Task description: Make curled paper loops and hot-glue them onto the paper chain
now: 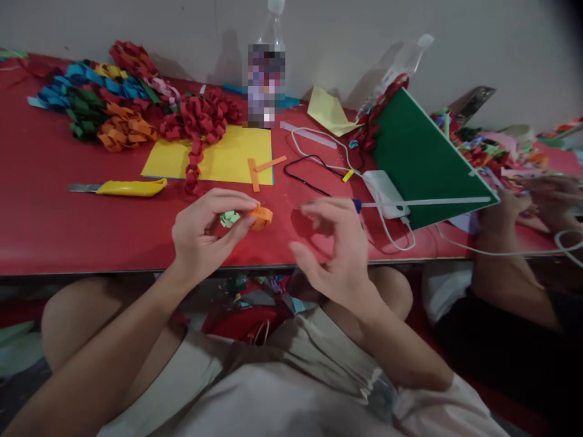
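Note:
Between the thumb and fingers of my left hand (204,230) is a small orange folded paper piece (261,218), held just above the front of the red table. A pale green crumpled paper piece (229,219) shows beside the fingers; whether it touches them I cannot tell. My right hand (334,249) is apart from the orange piece, slightly blurred, with thumb and fingers spread and nothing between them. Two orange paper strips (254,175) lie on yellow paper sheets (228,152) beyond my hands. A red paper chain (195,161) trails over the sheets toward my left hand.
A yellow-handled knife (131,187) lies left. Multicoloured paper chains (98,91) are heaped behind it. At the back stand a plastic bottle (266,79) and a tilted green board (419,164). A white charger (386,193) with cables lies right, near a co-worker's arm (505,261).

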Tool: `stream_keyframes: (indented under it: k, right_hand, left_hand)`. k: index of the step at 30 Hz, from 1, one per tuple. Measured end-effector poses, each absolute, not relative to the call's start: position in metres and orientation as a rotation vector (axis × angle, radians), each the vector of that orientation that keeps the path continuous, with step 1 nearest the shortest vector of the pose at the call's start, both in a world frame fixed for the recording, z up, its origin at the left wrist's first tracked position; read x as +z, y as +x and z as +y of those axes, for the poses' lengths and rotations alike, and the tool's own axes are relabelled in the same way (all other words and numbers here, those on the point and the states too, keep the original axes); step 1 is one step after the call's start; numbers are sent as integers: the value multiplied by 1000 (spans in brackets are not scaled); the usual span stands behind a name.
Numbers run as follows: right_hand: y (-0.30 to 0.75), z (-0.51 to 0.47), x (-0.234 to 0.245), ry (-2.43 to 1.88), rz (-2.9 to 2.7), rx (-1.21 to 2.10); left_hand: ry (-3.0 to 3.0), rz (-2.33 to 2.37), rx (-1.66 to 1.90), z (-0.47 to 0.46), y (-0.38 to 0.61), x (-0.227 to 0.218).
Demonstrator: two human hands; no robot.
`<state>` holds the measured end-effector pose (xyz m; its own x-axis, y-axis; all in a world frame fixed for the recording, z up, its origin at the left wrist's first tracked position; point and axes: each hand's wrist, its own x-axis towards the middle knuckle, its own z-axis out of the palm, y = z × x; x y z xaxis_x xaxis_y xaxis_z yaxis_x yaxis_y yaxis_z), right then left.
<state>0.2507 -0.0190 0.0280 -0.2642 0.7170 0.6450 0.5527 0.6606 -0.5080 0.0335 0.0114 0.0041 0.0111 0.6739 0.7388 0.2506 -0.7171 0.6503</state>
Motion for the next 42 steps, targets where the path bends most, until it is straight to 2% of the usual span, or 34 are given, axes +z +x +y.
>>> stream_keyframes:
  k: [3,6,16,23,32,42]
  right_hand:
    - [226,6,46,-943,-1989,363]
    - [218,16,43,-934,-1953,439]
    - [218,16,35,-920,-1865,521]
    - [226,18,29,-888,-1882,545]
    - [233,21,37,-943,-1946,481]
    - [222,3,31,-1069,-1565,717]
  left_hand:
    - [2013,920,1775,13,33,5]
    - [2014,888,1793,13,31,5]
    - [2334,1051,1669,14,22,4]
    - [2406,992,1570,10,22,13]
    - [1586,1079,1426,8,38,13]
    - [1413,1148,1645,6,65,8]
